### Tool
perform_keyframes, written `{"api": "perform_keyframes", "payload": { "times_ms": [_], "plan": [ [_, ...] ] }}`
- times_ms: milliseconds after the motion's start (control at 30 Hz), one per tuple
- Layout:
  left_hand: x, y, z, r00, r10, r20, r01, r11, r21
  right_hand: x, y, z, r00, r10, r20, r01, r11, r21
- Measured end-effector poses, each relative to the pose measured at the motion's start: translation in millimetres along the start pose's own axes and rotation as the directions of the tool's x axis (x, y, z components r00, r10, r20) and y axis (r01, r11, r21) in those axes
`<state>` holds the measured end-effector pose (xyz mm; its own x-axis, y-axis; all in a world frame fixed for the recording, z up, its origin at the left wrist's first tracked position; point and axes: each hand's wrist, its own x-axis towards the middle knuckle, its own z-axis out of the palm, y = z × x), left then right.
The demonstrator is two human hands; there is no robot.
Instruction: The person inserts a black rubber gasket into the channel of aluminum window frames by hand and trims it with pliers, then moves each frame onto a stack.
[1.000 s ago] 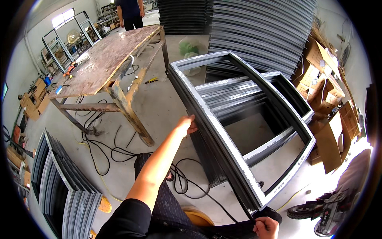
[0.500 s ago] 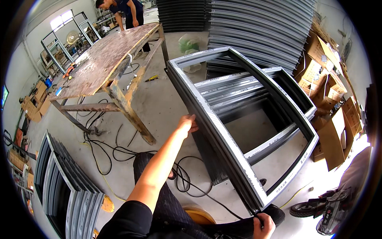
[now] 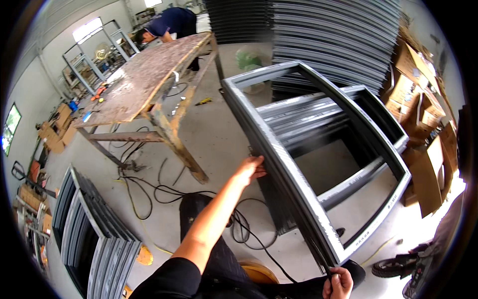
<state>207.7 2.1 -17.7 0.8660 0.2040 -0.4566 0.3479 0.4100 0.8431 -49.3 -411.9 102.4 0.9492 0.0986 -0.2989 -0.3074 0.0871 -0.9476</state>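
A grey window frame with one curved side rests tilted on a stack of similar frames, its near corner over my right thigh. My left hand is closed at its left side, fingers curled against the edge; the fingertips are partly hidden. Just below the near corner, my right hand pinches a thin black strip that runs up to the frame's side. Beneath the top frame, other grey frames show through its opening.
A worn wooden table stands at the far left, with a person bent over it. Black cables lie across the floor. More frames are stacked at lower left. Cardboard boxes and tall piled frames stand at right and back.
The whole scene has shifted slightly right in view. Both hands stay at the frame, the right still pinching the strip. The person at the table has bent lower.
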Motion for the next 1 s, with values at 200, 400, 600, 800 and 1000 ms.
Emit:
{"api": "perform_keyframes", "payload": {
  "times_ms": [200,400,600,800,1000],
  "plan": [
    [-2.7,-0.1,7.0,0.999,-0.015,-0.03,0.016,1.0,0.022,-0.2,-2.4,12.3,0.973,0.201,0.115,-0.231,0.87,0.436],
    [-8.3,-4.1,0.8,0.996,-0.046,0.083,0.054,0.993,-0.109,-3.6,3.5,10.8,0.966,-0.248,-0.07,0.216,0.928,-0.305],
    [-0.5,-10.1,-11.9,0.997,-0.046,0.07,0.051,0.996,-0.072,2.6,-9.0,15.8,0.832,-0.544,0.111,0.298,0.269,-0.916],
    [-2.4,-2.1,-6.5,0.987,-0.057,0.15,0.072,0.993,-0.096,-12.9,-0.2,1.3,0.986,0.051,0.16,-0.056,0.998,0.024],
    [-2.9,-4.2,-1.4,0.998,-0.006,0.067,0.009,0.999,-0.04,-9.2,32.5,-10.3,0.975,0.132,0.18,-0.184,0.933,0.308]
  ]
}}
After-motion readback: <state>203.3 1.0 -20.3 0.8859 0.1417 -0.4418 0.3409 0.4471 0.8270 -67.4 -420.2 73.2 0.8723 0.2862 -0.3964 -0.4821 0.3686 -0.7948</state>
